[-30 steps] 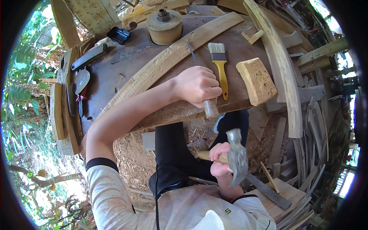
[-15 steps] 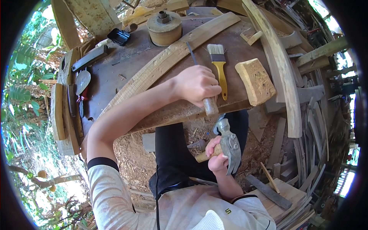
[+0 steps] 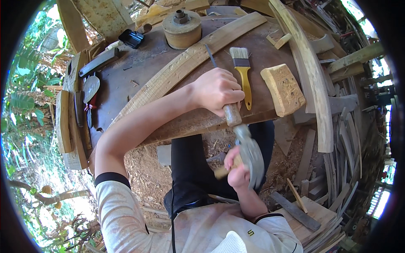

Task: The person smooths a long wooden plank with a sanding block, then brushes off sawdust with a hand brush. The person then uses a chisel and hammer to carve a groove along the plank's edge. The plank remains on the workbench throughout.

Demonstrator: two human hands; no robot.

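My left hand [image 3: 217, 90] is closed round the handle of a chisel [image 3: 232, 115], whose thin metal blade points away and crosses the edge of a long wooden plank [image 3: 185, 65] on the workbench. The worn butt of the handle sticks out toward me. In my right hand [image 3: 237, 168] is a claw hammer [image 3: 253, 158], gripped by its short wooden handle close to the head. Motion smears the hammer; its face is at the chisel's butt, though contact is hard to make out. A yellow-handled paintbrush [image 3: 243, 80] lies just right of my left hand.
On the workbench [image 3: 126, 95] stand a round wooden block with a metal nut [image 3: 181, 29] and a black tray [image 3: 131, 39]. A chunky wood block [image 3: 282, 90] lies at the right edge, beside a long pole [image 3: 318, 92]. Scrap wood is piled to the right.
The hammer has moved up and away from me, bringing its face to the chisel's butt. My left hand and the chisel have hardly shifted.
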